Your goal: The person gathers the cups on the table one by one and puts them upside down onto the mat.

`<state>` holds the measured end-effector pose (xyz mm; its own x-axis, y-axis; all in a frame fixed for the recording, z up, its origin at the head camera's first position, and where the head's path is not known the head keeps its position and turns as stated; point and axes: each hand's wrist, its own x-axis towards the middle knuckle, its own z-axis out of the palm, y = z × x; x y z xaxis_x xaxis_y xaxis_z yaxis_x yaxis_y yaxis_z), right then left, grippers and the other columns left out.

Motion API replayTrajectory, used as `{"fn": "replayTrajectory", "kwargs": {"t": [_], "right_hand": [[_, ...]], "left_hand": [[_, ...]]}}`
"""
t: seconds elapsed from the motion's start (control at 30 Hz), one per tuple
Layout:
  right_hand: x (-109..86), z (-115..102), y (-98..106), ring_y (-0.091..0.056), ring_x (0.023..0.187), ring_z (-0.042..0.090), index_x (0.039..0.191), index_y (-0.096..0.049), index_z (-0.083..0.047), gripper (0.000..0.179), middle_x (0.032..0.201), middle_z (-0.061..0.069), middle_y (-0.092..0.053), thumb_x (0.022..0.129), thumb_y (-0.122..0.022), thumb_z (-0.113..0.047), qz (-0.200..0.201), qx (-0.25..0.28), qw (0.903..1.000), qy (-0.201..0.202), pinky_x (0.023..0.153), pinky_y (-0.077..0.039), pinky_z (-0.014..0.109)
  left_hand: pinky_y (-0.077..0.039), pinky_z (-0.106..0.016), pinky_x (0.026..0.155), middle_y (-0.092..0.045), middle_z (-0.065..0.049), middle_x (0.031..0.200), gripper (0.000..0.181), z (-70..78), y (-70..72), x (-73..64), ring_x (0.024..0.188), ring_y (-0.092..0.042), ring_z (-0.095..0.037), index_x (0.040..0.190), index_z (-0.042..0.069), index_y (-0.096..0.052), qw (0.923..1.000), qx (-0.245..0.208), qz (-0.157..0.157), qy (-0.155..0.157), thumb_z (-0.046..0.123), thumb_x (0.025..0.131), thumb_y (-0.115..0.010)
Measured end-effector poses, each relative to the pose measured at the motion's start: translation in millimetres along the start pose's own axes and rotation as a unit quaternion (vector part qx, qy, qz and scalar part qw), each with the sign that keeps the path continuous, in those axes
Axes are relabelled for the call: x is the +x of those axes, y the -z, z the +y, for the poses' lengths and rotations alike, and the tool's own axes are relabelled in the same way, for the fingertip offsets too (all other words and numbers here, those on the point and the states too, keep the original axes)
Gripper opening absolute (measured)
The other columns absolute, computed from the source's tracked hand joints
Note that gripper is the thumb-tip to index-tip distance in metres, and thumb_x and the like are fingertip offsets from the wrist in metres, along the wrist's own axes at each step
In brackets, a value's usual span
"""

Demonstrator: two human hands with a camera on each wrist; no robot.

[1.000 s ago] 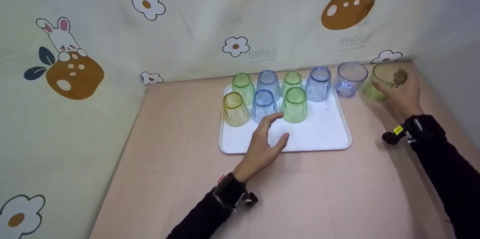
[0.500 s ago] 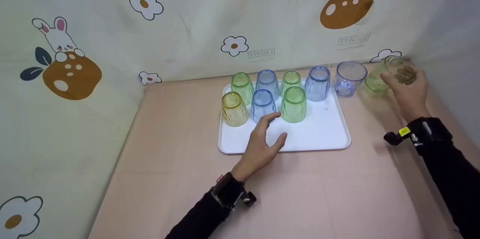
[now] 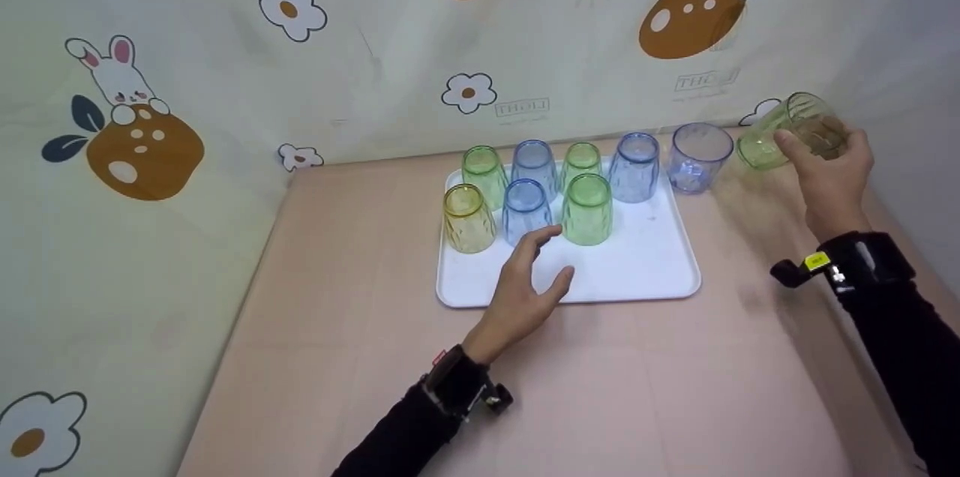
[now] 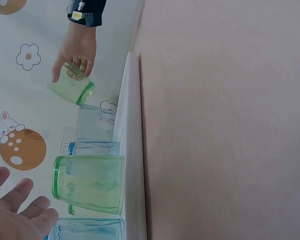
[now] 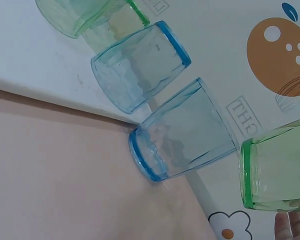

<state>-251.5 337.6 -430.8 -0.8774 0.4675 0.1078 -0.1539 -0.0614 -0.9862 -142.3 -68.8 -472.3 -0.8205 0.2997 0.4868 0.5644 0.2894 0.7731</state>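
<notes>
My right hand grips a green drinking glass at the far right, thumb on its near side. The glass tilts, its open rim up and to the right; in the right wrist view, its thick green base appears off the table. Just left of it, a blue glass stands rim-up beside the white tray. My left hand hovers over the tray's front edge, fingers and thumb apart, holding nothing. It is nearest an upside-down blue glass and a green glass.
More upside-down glasses stand on the tray: a yellow one at front left and, behind, a green, a blue, a smaller-looking green and a blue one. A patterned curtain borders the pink tabletop.
My right hand has raised the green glass from the table, moving it slightly right and tipping it further. The left hand and the glasses on the tray have stayed put.
</notes>
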Motion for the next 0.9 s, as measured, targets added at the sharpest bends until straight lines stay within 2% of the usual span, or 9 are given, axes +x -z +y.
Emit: {"fn": "replayTrajectory", "kwargs": {"t": [0.23, 0.37, 0.6, 0.8, 0.9], "right_hand": [[-3.9, -10.7, -7.1, -0.043, 0.123, 0.013, 0.143, -0.044, -0.007, 0.075, 0.137, 0.004, -0.045, 0.082, -0.087, -0.017, 0.000, 0.076, 0.9971, -0.001, 0.099, -0.040, 0.017], [-9.1, -17.4, -16.1, -0.043, 0.122, 0.014, 0.142, -0.043, -0.003, 0.070, 0.134, 0.007, -0.043, 0.085, -0.084, -0.010, -0.014, 0.127, 0.9917, 0.009, 0.100, -0.043, 0.018], [-25.1, -30.1, -35.0, -0.050, 0.117, 0.018, 0.136, -0.038, 0.002, 0.054, 0.132, 0.013, -0.038, 0.094, -0.071, 0.000, -0.076, 0.275, 0.9585, 0.002, 0.103, -0.045, 0.026], [-39.1, -39.3, -46.1, -0.050, 0.129, 0.026, 0.135, -0.048, 0.006, 0.042, 0.139, 0.018, -0.050, 0.098, -0.065, -0.003, -0.127, 0.338, 0.9323, -0.021, 0.110, -0.040, 0.034], [-45.3, -41.5, -50.5, -0.047, 0.133, 0.029, 0.135, -0.054, 0.005, 0.039, 0.139, 0.018, -0.054, 0.099, -0.065, -0.007, -0.140, 0.340, 0.9294, -0.031, 0.111, -0.038, 0.036]], "left_hand": [[-0.037, -0.039, 0.112, -0.052, -0.015, 0.142, 0.051, -0.3, 0.7, -1.5, 0.137, -0.044, -0.022, 0.142, -0.002, -0.047, 1.0000, 0.000, -0.003, 0.007, 0.017, 0.099, -0.066], [-0.037, -0.041, 0.112, -0.052, -0.017, 0.142, 0.052, -0.1, 0.2, -1.5, 0.137, -0.044, -0.022, 0.143, -0.002, -0.047, 1.0000, -0.004, -0.003, 0.008, 0.017, 0.098, -0.066], [-0.038, -0.042, 0.111, -0.052, -0.013, 0.142, 0.052, -0.3, -0.9, -1.6, 0.137, -0.044, -0.022, 0.143, 0.000, -0.047, 1.0000, -0.005, 0.001, 0.005, 0.019, 0.098, -0.065], [-0.038, -0.040, 0.111, -0.052, -0.013, 0.142, 0.053, -1.2, -1.5, -1.0, 0.137, -0.044, -0.022, 0.142, 0.000, -0.047, 0.9999, -0.012, 0.002, 0.004, 0.019, 0.097, -0.066], [-0.037, -0.040, 0.112, -0.051, -0.014, 0.143, 0.054, -1.4, -1.9, -0.8, 0.137, -0.044, -0.022, 0.143, 0.000, -0.046, 0.9999, -0.013, -0.001, 0.006, 0.019, 0.097, -0.067]]}}
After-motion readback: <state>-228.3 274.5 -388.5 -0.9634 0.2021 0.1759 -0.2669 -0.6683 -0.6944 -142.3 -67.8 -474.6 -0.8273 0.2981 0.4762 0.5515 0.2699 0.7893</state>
